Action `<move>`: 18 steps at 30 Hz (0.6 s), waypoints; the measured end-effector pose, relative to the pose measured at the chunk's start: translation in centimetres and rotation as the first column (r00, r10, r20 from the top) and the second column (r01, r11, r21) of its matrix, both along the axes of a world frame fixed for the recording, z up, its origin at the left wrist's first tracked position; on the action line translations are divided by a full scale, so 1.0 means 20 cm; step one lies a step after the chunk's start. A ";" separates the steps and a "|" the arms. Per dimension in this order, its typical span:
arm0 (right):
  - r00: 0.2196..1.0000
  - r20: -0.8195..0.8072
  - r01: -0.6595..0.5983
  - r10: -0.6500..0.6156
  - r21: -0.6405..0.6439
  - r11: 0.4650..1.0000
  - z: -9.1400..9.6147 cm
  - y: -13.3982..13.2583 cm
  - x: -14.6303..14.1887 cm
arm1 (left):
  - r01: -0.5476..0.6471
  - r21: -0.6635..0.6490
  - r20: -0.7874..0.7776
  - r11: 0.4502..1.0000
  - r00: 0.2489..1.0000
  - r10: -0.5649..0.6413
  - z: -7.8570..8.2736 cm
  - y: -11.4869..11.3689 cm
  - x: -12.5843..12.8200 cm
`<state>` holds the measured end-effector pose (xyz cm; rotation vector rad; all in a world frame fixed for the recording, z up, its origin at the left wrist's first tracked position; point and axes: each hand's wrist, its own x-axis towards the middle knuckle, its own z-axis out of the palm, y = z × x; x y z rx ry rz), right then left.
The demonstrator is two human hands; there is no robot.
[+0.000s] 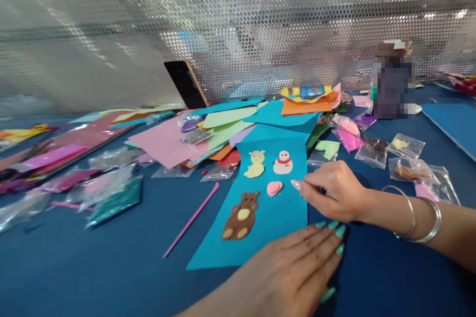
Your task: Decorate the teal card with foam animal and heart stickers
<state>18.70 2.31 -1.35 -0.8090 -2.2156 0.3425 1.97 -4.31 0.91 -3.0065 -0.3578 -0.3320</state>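
A light blue sheet [277,220] lies on the dark blue table with cut-out shapes on it: a brown bear [241,215], a pink heart [274,188], a yellow duck [256,164] and a snowman [283,162]. My left hand [293,267], with teal nails, lies flat and open on the sheet's near right corner. My right hand [334,193], with silver bangles [412,213] at the wrist, has its fingers curled and pinched at the sheet's right edge, close to the heart.
A pile of coloured paper [223,124] lies behind the sheet. Small plastic bags [405,158] of pieces sit to the right. A pink strip [191,220] lies left of the sheet. A dark phone [186,84] leans on the perforated metal wall. A jar [394,84] stands at the back right.
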 end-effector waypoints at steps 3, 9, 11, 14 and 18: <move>1.000 0.001 0.006 -0.007 0.022 1.000 0.00 0.00 0.00 | -0.086 0.072 0.057 0.994 0.995 0.082 -0.02 0.01 -0.02; 1.000 -0.001 0.001 -0.001 0.046 0.999 -0.01 0.00 0.00 | -0.072 0.028 0.243 0.997 0.968 0.063 0.01 0.04 -0.02; 1.000 0.007 -0.004 0.003 0.037 0.999 -0.01 0.00 0.00 | -0.102 -0.011 0.370 0.995 0.924 0.099 -0.01 0.07 -0.01; 1.000 0.026 -0.001 0.001 0.030 1.000 0.00 0.00 0.01 | -0.137 -0.032 0.455 0.990 0.880 0.137 -0.06 0.12 0.00; 1.000 0.026 -0.008 0.007 0.050 0.999 0.00 0.00 0.01 | -0.192 -0.002 0.380 0.981 0.908 0.178 -0.09 0.15 0.00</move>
